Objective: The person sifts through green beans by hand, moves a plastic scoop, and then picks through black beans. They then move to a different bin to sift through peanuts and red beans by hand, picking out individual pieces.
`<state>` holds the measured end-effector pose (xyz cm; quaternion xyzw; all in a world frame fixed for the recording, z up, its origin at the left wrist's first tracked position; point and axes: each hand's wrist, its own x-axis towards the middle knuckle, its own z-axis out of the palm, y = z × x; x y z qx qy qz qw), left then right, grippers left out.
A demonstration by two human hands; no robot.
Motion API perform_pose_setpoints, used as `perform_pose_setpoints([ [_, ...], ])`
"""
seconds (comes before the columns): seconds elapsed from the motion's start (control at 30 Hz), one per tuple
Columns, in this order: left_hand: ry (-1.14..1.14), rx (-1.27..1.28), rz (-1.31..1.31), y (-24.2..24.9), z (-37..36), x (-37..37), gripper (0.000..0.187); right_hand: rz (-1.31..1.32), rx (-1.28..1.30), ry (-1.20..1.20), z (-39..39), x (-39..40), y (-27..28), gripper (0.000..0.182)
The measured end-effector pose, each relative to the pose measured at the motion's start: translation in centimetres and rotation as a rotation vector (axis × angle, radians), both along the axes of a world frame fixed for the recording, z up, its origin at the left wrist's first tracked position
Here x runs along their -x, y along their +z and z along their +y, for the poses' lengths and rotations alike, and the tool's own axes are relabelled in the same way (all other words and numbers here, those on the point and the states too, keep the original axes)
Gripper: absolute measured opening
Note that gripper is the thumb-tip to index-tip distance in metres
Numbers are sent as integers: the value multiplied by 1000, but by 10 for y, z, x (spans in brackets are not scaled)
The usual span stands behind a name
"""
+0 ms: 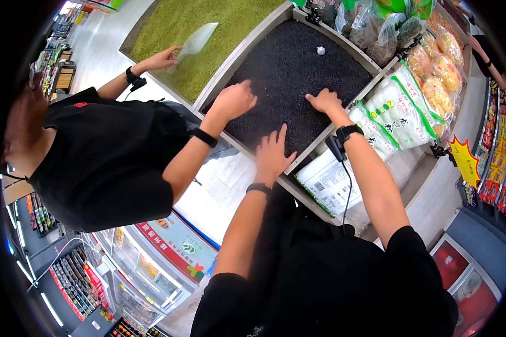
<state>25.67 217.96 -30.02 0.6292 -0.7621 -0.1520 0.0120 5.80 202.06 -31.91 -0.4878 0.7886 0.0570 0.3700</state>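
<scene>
A wooden-edged bin [225,70] holds dark, fine-grained goods [287,78]. Near the bin's front corner, my left hand [272,151] rests on the dark goods with its fingers spread and nothing held. My right hand [327,103] is at the right side of the same bin, its fingers touching or just above the goods; its thumb and forefinger are apart, with nothing seen in it. A co-worker's hand [236,101] is over the left side of this bin. A small whitish lump [321,50] lies on the goods toward the back right.
The co-worker [112,157] stands at the left, another hand [162,58] at a translucent scoop [197,40] in the green-goods bin [168,33]. White packages [405,109] and bagged noodles [436,90] lie right. A freezer [152,269] stands lower left.
</scene>
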Motion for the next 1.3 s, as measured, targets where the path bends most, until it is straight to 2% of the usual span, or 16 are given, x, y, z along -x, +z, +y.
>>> perform_pose_setpoints([
  [0.1, 49, -232, 5, -3, -14, 5, 90, -161, -18, 73, 3, -4, -13, 92],
  [0.27, 320, -360, 284, -25, -53, 9, 81, -517, -113, -245, 5, -29, 8, 89],
  [0.4, 497, -132, 530, -23, -86, 9, 62, -902, -74, -466, -11, -62, 19, 93],
  [0.43, 661, -279, 768, -1, -99, 8, 57, -949, -36, -492, -18, -72, 16, 91],
  [0.53, 670, 229, 682, -15, -130, 2, 49, -1034, 86, -605, -34, -99, 21, 91],
  [0.57, 674, 234, 679, -13, -140, -3, 49, -1038, 85, -600, -37, -102, 25, 91],
  [0.7, 522, 407, 744, 8, -152, -17, 37, -1430, 263, -630, -45, -103, 16, 37],
  [0.77, 457, 430, 775, 13, -146, -18, 22, -1326, 299, -545, -40, -91, 9, 33],
  [0.87, 513, 177, 807, 22, -113, -19, 11, -1012, 402, -300, -26, -62, 5, 23],
  [0.93, 433, 204, 663, 21, -87, -19, 10, -712, 570, 1, -22, -33, -27, 23],
  [0.97, 418, 131, 579, 16, -75, -19, 11, -716, 580, 3, -15, -27, -18, 23],
  [1.03, 345, 158, 466, 19, -57, -15, 9, -393, 558, 70, 8, -13, 9, 22],
  [1.13, 246, 115, 370, 14, -36, -7, 6, -314, 556, 279, 26, 4, 24, 19],
  [1.2, 37, 335, 409, 15, -30, -3, 8, -290, 657, 259, 36, 7, 22, 17],
  [1.27, -18, 333, 443, 20, -26, -1, 13, -268, 619, 221, 44, 8, 20, 16],
  [1.3, 13, 171, 457, 23, -26, 1, 17, -333, 669, 128, 48, 6, 25, 18],
])
